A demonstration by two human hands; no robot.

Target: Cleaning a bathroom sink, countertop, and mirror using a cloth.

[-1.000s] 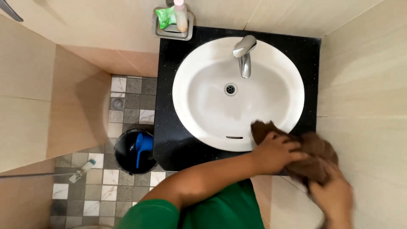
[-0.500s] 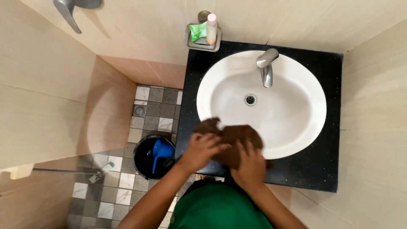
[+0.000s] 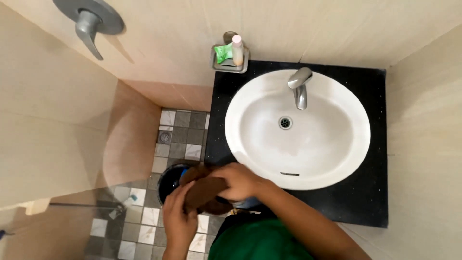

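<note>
The black surface [image 3: 370,192] carried the white sink [image 3: 337,144]. Off its front-left corner, above a dark bucket [image 3: 168,180] on the tiled floor, lay the brown cloth [image 3: 204,192], its length running left to right. Both grips were closed on it: right hand [image 3: 238,182] above, left hand [image 3: 178,219] below, each equally near.

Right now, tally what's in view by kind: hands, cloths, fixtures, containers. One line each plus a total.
Hands: 2, left hand and right hand, both gripping the cloth
Cloths: 1, brown cloth
Sinks: 1, white sink
Taps: 1, tap
Wall handles: 1, shower handle
Soap racks: 1, rack, contents unclear
Buckets: 1, dark bucket
Total: 8
</note>
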